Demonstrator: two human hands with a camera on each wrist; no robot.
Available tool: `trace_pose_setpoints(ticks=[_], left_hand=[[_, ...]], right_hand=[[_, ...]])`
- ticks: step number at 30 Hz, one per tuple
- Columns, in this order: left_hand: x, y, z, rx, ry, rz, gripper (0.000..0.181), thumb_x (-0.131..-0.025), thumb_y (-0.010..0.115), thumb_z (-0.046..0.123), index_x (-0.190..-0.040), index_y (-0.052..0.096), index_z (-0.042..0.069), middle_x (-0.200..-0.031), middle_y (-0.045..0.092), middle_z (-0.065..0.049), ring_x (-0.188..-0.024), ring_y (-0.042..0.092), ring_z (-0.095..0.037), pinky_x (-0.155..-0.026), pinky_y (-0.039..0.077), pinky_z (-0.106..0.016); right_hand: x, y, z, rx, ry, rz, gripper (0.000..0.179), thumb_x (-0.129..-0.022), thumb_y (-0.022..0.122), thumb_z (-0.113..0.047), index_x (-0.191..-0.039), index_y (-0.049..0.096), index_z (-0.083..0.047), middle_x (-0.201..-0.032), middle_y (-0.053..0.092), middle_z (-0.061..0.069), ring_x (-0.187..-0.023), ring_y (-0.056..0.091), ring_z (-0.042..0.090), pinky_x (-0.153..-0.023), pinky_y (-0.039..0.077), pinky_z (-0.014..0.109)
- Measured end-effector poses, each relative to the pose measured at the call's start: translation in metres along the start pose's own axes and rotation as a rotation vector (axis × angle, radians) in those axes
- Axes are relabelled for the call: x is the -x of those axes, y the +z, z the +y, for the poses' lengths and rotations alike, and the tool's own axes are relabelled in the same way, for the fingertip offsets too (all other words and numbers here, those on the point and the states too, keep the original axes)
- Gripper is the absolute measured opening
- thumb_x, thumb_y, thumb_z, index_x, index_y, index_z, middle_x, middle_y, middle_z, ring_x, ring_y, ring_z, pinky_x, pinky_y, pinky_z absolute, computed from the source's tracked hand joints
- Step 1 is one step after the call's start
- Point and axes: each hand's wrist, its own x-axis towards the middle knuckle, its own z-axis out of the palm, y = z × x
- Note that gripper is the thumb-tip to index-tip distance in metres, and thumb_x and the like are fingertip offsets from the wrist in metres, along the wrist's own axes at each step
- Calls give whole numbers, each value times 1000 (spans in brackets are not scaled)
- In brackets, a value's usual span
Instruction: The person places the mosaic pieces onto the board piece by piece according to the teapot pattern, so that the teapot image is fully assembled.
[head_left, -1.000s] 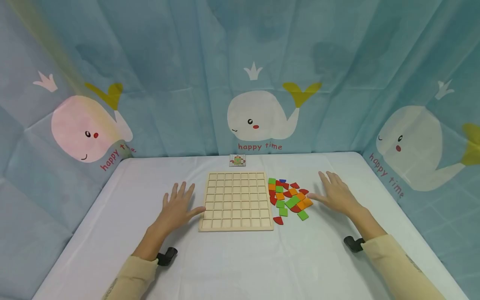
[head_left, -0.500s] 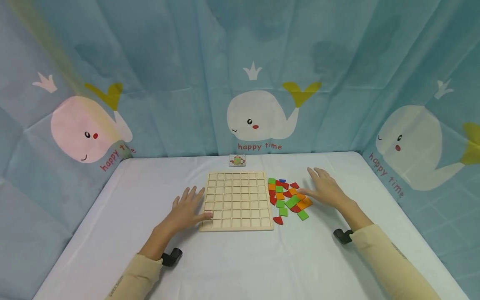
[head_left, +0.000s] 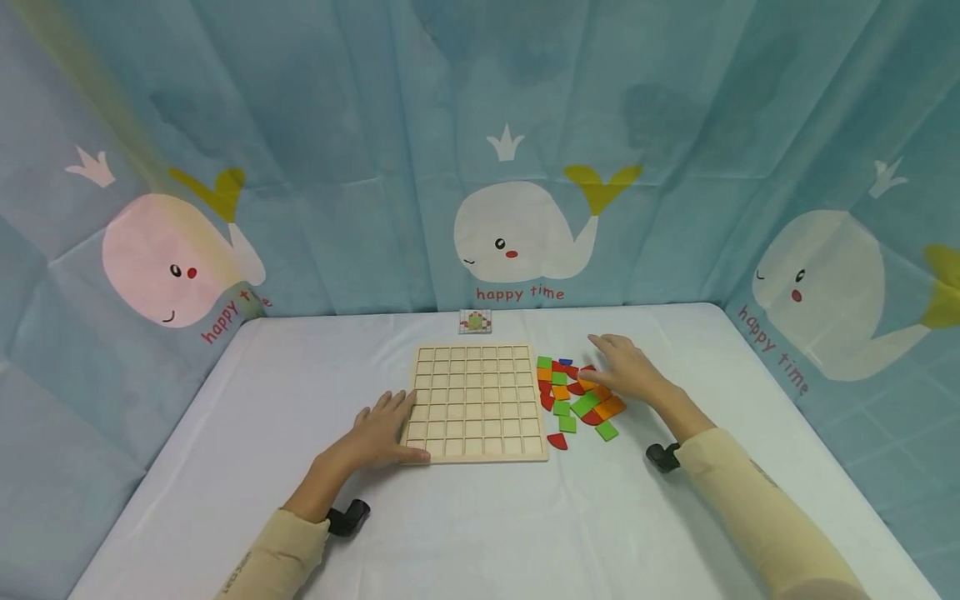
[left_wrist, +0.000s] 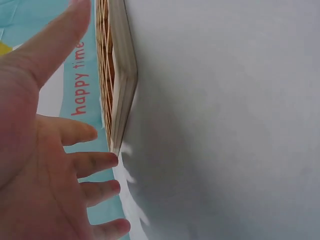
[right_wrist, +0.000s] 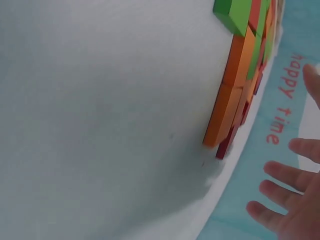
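Note:
A square wooden board [head_left: 482, 411] with a grid of shallow cells lies flat on the white table. My left hand [head_left: 375, 435] is at its left edge, fingers spread, thumb by the near left corner. In the left wrist view the fingers of that hand [left_wrist: 45, 170] are straight beside the board's rim [left_wrist: 125, 75]; contact cannot be told. Flat green squares [head_left: 585, 405], orange squares [head_left: 610, 407] and red quarter-round pieces [head_left: 557, 442] lie loose right of the board. Over their far right side hovers my right hand [head_left: 626, 371], fingers extended and holding nothing, hiding some pieces.
Behind the board stands a small picture card [head_left: 476, 322] with a coloured pattern. A blue piece [head_left: 566, 362] sits at the back of the loose pieces. A light blue curtain [head_left: 345, 250] with whales surrounds the white table [head_left: 480, 525].
My left hand has moved right and nearer, down to the board's left edge. My right hand has moved left, over the loose pieces. Board and pieces look unmoved.

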Motion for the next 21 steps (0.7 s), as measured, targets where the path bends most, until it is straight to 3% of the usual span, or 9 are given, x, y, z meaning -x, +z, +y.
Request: trace_pose_setpoints(ticks=[12,21], left_hand=[[-3,1,-2,21,-13,-32,114,-69,83,51,-152,26,-4,-158,24,-26,-147,17,-47,-114,16,-69],[-2,1,-1,8,-17,-46,114,-69,83,50,-151,27,-5,-158,24,-26,-147,19,-45,-114,18,-67]], right_hand=[[-26,7,-17,-28,-17,-88,70,-90,67,-41,-147,43,-9,-149,41,23,-137,37,40,-107,40,60],[-40,13,-21,28,-54,-132,46,-93,65,-30,-132,60,-5,-124,60,19,-110,53,30,-101,49,47]])
